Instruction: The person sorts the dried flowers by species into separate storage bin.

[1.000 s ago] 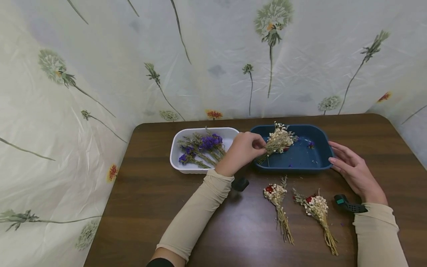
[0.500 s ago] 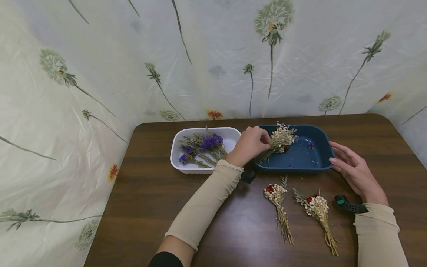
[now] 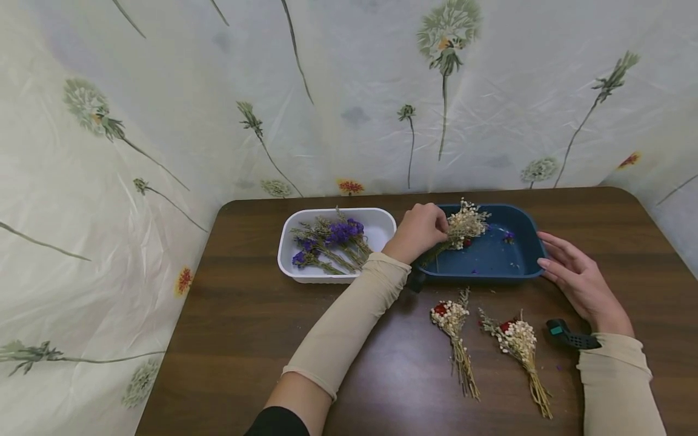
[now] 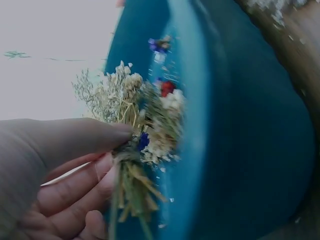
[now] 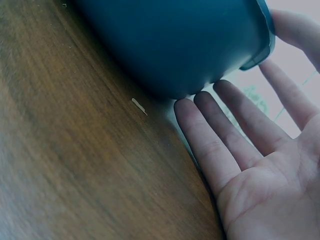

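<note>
My left hand [image 3: 418, 233] pinches a small dried-flower bouquet [image 3: 468, 225] by its tied stems, thumb on one side and fingers beneath. Cream blossoms, grey-green sprigs and a red bloom show in the left wrist view, where the bouquet [image 4: 122, 95] is over the blue tray [image 4: 240, 125]. Another cluster with a red flower [image 4: 168, 89] shows right beside it there. At the right end of the blue tray [image 3: 501, 275], my right hand [image 3: 583, 281] has its straight fingertips against the outer wall and its thumb at the rim, as the right wrist view shows.
A white tray [image 3: 322, 280] with purple dried flowers [image 3: 343, 231] stands to the left of the blue one. Two more bouquets, one left [image 3: 451, 318] and one right [image 3: 520, 345], lie on the brown table [image 3: 245, 339] in front. A purple floret [image 3: 508, 237] lies in the blue tray.
My left hand has moved right and slightly away, further over the blue tray, and the bouquet has shifted a little to the right. The right hand stays at the tray's end.
</note>
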Demonstrator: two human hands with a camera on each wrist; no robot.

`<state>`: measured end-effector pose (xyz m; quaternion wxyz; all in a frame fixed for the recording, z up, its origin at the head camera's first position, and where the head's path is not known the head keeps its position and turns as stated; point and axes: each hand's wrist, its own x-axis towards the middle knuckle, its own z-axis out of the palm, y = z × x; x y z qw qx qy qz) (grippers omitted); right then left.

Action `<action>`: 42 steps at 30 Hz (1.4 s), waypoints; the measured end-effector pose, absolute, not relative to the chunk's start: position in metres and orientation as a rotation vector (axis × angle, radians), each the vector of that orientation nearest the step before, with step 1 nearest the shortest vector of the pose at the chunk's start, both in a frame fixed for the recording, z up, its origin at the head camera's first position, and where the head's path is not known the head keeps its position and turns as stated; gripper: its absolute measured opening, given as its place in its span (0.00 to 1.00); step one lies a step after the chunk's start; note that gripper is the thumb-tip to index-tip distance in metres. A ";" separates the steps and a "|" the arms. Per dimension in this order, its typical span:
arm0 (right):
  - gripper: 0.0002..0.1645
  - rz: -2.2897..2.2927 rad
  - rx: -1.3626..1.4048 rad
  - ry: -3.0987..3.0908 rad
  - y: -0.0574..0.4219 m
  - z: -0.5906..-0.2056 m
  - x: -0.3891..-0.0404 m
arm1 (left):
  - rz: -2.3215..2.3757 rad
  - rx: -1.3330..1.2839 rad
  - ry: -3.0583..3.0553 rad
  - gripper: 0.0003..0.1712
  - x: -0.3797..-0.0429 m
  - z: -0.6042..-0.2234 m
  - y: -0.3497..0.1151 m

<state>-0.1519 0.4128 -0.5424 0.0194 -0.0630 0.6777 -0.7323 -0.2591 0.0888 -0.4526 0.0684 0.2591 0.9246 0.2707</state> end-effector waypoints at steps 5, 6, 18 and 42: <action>0.34 -2.255 -0.191 2.110 0.412 -0.542 -0.152 | 0.738 0.790 2.768 0.08 -0.260 -0.461 0.092; 0.34 -2.253 -0.191 2.108 0.412 -0.542 -0.152 | 0.731 0.793 2.764 0.10 -0.260 -0.462 0.092; 0.35 -2.247 -0.192 2.115 0.412 -0.542 -0.152 | 0.690 0.789 2.708 0.09 -0.258 -0.461 0.096; 0.35 -2.261 -0.210 2.106 0.414 -0.542 -0.150 | 0.680 0.888 2.609 0.01 -0.258 -0.462 0.097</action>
